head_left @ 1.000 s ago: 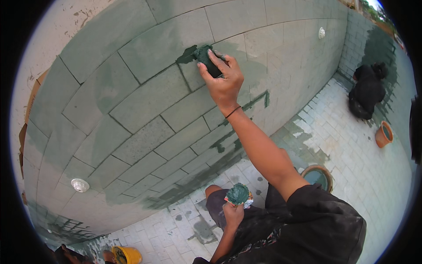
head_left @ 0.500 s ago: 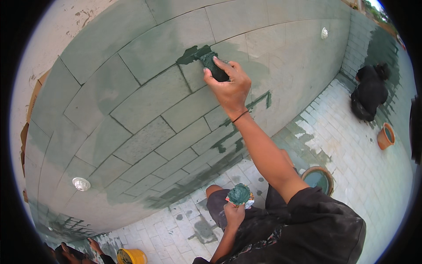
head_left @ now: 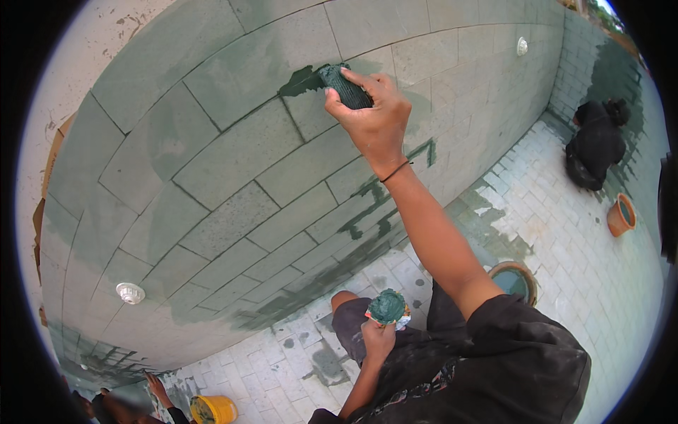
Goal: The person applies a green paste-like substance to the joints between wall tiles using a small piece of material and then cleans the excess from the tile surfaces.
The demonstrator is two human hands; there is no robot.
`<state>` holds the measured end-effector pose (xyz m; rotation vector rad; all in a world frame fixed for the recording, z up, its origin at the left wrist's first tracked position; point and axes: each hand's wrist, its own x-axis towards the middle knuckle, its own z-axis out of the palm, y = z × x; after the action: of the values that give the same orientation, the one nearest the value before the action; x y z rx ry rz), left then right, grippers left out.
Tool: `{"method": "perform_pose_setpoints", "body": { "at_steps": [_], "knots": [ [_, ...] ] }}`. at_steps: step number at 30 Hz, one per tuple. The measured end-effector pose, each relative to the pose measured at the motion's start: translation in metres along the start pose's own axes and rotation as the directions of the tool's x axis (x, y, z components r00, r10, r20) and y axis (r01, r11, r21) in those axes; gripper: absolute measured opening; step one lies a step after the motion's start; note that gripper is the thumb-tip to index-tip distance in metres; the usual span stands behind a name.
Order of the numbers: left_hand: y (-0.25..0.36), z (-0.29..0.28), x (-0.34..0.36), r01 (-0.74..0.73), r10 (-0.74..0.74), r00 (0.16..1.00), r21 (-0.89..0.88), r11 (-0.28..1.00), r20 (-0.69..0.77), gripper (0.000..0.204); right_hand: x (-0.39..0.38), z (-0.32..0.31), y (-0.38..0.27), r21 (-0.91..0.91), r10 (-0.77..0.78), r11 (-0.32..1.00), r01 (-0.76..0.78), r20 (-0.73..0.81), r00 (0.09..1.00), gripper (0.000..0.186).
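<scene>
Presently, right hand (head_left: 378, 113): fingers clamped on a dark ribbed block (head_left: 346, 88), held at the tiled wall (head_left: 226, 219) beside a wet green smear (head_left: 300, 81).
Left hand (head_left: 379, 340): fingers wrapped around a small holder (head_left: 402, 322) heaped with green paste (head_left: 388, 306), near the knee (head_left: 345, 299).
Floor (head_left: 272, 378): orange bucket (head_left: 621, 217) near a crouching co-worker (head_left: 597, 145).

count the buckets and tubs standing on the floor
3: a yellow bucket at the lower left, an orange bucket at the far right, and a brown-rimmed tub partly behind the person's right sleeve. Others may be hidden.
</scene>
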<state>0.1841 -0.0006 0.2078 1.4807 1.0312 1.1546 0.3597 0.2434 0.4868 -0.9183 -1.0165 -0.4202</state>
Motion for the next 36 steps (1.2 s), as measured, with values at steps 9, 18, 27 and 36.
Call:
{"method": "perform_pose_setpoints", "body": {
  "at_steps": [9, 18, 27, 36],
  "knots": [
    [-0.005, 0.000, -0.003, 0.023, -0.024, 1.000, -0.074, 0.997, -0.005, 0.014, -0.004, 0.000, 0.016, -0.011, -0.061, 0.998, 0.060, -0.037, 0.997, 0.031],
    [-0.006, 0.004, -0.004, 0.023, -0.023, 1.000, -0.034, 0.999, 0.012, 0.018, -0.013, 0.002, 0.013, -0.017, -0.108, 0.994, 0.108, 0.021, 0.994, 0.030],
    [-0.002, 0.007, -0.001, -0.034, 0.035, 0.999, 0.082, 0.996, -0.009, 0.013, 0.006, 0.003, 0.052, -0.060, -0.227, 0.973, 0.225, -0.035, 0.973, 0.032],
    [-0.011, 0.011, -0.001, 0.031, -0.031, 0.999, 0.013, 0.999, -0.009, 0.013, 0.025, -0.003, 0.038, -0.029, -0.161, 0.986, 0.162, 0.021, 0.987, 0.029]
  ]
}}
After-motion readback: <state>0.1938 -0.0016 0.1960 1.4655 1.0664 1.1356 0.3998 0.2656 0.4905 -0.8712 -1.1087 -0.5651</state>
